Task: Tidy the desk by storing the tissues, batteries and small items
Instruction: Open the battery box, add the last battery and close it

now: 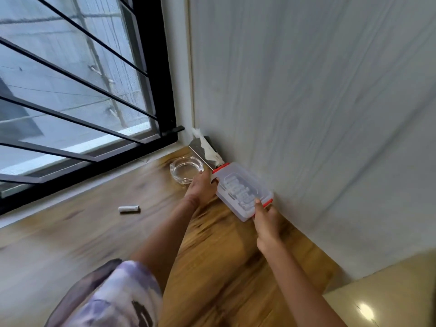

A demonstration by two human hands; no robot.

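Observation:
A clear plastic box (241,188) with red clasps lies on the wooden desk (212,267) close to the wall, with several pale batteries visible through its lid. My left hand (200,188) grips its far left end. My right hand (266,223) grips its near end, thumb on the lid by a red clasp. One white battery (129,209) lies loose on the desk to the left. A tissue holder (205,152) with a white tissue sticking out stands in the corner behind the box.
A clear glass ashtray (186,169) sits just left of the box, beside my left hand. A black-framed barred window (82,102) runs along the desk's far edge. A white wall (318,114) bounds the right side. The pale floor (389,298) shows at lower right.

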